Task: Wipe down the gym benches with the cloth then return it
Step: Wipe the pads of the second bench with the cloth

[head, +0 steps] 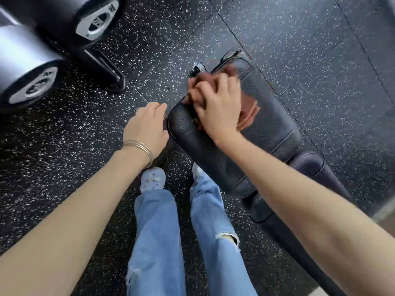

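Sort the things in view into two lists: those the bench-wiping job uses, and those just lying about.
Job: cloth; bench; right hand on the cloth; left hand at the bench's edge.
Lying about: rollers; bangles.

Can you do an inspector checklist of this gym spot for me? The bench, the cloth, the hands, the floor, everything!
surface: black padded bench, grainy cover with seams; how clean it is cannot be told.
job's things: orange-brown cloth, bunched up on the bench pad.
clutter: nothing seen.
grippers: right hand grips the cloth and presses it on the pad; left hand is at the bench's end with fingers curled, its hold hidden.
cables: nothing seen.
surroundings: black speckled floor; blurred dumbbells at upper left; the person's jeans and white shoes beside the bench.
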`<state>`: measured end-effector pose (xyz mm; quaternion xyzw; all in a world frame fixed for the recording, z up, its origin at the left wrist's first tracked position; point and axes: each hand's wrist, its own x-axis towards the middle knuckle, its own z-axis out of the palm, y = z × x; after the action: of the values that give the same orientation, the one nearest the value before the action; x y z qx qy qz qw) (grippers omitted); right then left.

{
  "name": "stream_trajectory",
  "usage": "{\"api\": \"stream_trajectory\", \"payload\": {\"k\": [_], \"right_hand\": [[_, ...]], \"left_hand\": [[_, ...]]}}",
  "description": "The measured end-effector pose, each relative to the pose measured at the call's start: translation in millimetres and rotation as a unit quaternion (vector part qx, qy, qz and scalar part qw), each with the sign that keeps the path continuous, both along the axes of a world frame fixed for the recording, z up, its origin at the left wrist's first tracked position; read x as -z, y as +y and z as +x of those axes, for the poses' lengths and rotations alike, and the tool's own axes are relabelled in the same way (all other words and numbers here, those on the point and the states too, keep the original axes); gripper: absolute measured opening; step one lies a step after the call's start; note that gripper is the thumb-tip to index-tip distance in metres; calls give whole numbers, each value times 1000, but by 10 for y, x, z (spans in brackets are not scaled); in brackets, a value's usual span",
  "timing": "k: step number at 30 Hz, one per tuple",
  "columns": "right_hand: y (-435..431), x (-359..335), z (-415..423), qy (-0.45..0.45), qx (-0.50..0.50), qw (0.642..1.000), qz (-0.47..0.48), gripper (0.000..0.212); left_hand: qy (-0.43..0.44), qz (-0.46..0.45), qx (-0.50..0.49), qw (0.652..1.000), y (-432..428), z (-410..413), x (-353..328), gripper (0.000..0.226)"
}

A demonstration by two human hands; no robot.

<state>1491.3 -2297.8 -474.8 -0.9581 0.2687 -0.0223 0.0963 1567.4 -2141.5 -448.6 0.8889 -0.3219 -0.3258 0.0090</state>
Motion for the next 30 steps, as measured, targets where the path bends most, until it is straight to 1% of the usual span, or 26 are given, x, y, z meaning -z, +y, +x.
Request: {"api": "stream_trajectory", "payload": {"k": [2, 4, 5, 6, 7, 8, 10, 11, 12, 13, 14, 15, 17, 21, 23, 25, 26, 27, 28, 29, 30], "right_hand": [[442, -8, -171, -10, -63, 997, 41, 23], [670, -24, -313, -10, -149, 987, 59, 21], [642, -32, -349, -7, -193, 979, 57, 21], [532, -44, -342, -6, -217, 975, 49, 21], [373, -58, -304, -11, -212, 977, 37, 21], [179, -66, -239, -21, -172, 985, 20, 22], [-279, -59, -63, -16, -6, 1000, -12, 29], [-495, -76, 30, 2, 92, 996, -10, 32], [-663, -88, 116, 19, 183, 983, 2, 34], [-756, -90, 181, 31, 251, 967, 14, 35], [-764, -78, 213, 33, 287, 957, 19, 35], [-696, -60, 218, 35, 296, 954, 15, 36], [-372, -56, 122, 26, 264, 964, -3, 37], [578, -82, -319, -10, 150, 988, 44, 34], [875, -89, -563, -24, 65, 995, 68, 29], [938, -69, -861, -39, -33, 998, 46, 14], [910, -66, -1041, -34, -66, 997, 34, 20], [877, -43, -1253, -22, -84, 996, 23, 26], [850, -77, -1441, 2, -70, 996, 54, 29], [836, -76, -1620, 24, -44, 996, 69, 34], [856, -97, -1733, 25, 10, 994, 105, 45]], "left_hand": [[-9, 19, 0, 1000, 101, 111, -21, 60], [-11, 30, 6, 999, 197, 201, -56, 59], [-10, 32, 14, 999, 239, 231, -69, 58], [-10, 30, 28, 999, 269, 253, -78, 58], [-9, 25, 45, 999, 285, 271, -81, 58], [-8, 21, 59, 998, 292, 282, -79, 58], [0, 8, 70, 997, 281, 298, -70, 57], [5, -2, 71, 997, 264, 304, -65, 56], [9, -12, 71, 997, 244, 312, -60, 56], [11, -22, 72, 997, 226, 318, -55, 55], [12, -30, 77, 997, 209, 323, -53, 54], [12, -38, 83, 996, 192, 324, -55, 53], [14, -54, 90, 994, 156, 329, -61, 50], [28, -83, 95, 992, 69, 331, -26, 49], [44, -92, 85, 991, -4, 299, -13, 50], [57, -98, 77, 991, -107, 232, -7, 55], [66, -96, 82, 990, -159, 182, 1, 59], [75, -91, 93, 989, -211, 126, 13, 62], [81, -85, 104, 988, -259, 68, 27, 66], [84, -79, 112, 987, -303, 15, 42, 70], [81, -74, 113, 988, -337, -27, 55, 72]]}}
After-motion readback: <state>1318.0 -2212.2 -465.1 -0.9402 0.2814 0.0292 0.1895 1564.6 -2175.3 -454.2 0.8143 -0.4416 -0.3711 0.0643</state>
